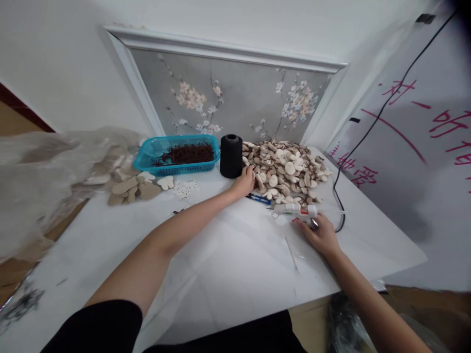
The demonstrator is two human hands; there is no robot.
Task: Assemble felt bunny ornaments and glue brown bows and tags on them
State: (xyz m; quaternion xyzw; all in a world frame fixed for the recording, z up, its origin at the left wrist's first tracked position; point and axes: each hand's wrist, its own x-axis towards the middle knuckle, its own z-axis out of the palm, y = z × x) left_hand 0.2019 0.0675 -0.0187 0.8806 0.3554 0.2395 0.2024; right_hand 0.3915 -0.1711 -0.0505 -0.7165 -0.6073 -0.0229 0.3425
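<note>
My left hand [244,183] is at the left edge of a heap of small beige and white felt pieces [289,169], many with brown ties. Its fingers are curled together against the heap, and what they hold is hidden. Just behind it stands a cone of black thread [231,157]. Blue thread snips [259,198] lie in front of the heap, close to my left hand. My right hand [323,236] is closed round the handle of a white glue gun [294,210], whose nozzle points left.
A blue basket [150,170] of brown ties stands at the back left. Beside it lie flat felt shapes [127,190] and small white bits [184,189]. A black cord [358,142] hangs down to the white table [221,274] on the right. Plastic sheeting [44,171] is at left.
</note>
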